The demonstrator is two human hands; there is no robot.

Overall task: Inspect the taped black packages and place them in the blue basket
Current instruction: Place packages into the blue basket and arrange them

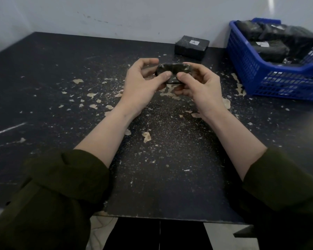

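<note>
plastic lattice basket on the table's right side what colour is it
The plastic lattice basket is bright blue; the head view shows it best.

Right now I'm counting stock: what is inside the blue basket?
Several black packages are piled in the blue basket, one showing a white label. Whatever lies under the pile is covered, so no full count.
</note>
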